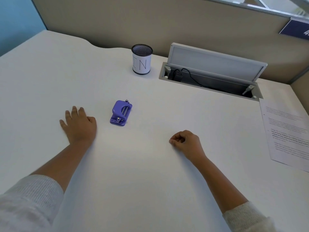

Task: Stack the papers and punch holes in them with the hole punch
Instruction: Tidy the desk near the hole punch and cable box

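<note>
A small purple hole punch (121, 113) sits on the white desk near the middle. Printed papers (287, 133) lie at the right edge of the desk, partly cut off by the frame. My left hand (78, 124) rests flat on the desk just left of the punch, fingers spread, holding nothing. My right hand (185, 142) lies on the desk to the right of the punch, curled into a loose fist with nothing in it, well short of the papers.
A black mesh pen cup (141, 59) with a paper label reading "IN" stands at the back. To its right an open cable tray (210, 81) with a raised grey lid holds a black cable. A partition wall runs behind the desk.
</note>
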The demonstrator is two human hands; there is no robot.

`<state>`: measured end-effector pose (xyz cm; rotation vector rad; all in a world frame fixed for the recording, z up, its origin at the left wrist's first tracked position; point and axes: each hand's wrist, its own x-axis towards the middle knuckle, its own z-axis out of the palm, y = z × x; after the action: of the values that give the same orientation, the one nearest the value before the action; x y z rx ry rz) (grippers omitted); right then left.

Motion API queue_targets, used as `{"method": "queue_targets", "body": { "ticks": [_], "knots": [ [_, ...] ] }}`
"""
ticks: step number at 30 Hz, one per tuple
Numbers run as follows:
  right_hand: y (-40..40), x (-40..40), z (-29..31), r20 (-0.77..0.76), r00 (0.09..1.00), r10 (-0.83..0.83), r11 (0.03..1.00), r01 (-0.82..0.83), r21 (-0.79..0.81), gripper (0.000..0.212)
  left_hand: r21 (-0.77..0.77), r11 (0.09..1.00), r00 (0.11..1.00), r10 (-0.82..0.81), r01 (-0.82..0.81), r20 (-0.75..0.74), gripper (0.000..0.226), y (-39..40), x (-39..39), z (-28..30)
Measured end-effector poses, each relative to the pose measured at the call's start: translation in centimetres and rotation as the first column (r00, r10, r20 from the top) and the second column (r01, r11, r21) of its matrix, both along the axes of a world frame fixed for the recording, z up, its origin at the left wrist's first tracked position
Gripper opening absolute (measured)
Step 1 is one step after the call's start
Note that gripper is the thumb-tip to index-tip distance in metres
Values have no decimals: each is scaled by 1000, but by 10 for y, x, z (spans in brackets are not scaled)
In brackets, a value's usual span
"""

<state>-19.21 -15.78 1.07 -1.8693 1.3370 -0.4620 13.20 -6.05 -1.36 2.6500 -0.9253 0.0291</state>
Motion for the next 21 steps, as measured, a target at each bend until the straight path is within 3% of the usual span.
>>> {"method": "queue_targets", "body": {
  "ticks": [7,12,16,21],
  "knots": [
    [-8,6,6,-172,973,156,987,-159,-3,10,3,1000,1000,-1,1,-5,47,0,1,1],
    [-8,12,3,-306,935,180,979,-202,-42,14,4,1000,1000,-3,3,-6,47,0,1,0],
    [-18,9,10,-86,995,54,997,-48,66,19,-4,1000,1000,-3,3,0,46,0,0,0],
    [-22,3,15,27,1000,-2,979,-4,203,22,9,1000,1000,-1,1,-8,47,-1,1,0]
  ]
}}
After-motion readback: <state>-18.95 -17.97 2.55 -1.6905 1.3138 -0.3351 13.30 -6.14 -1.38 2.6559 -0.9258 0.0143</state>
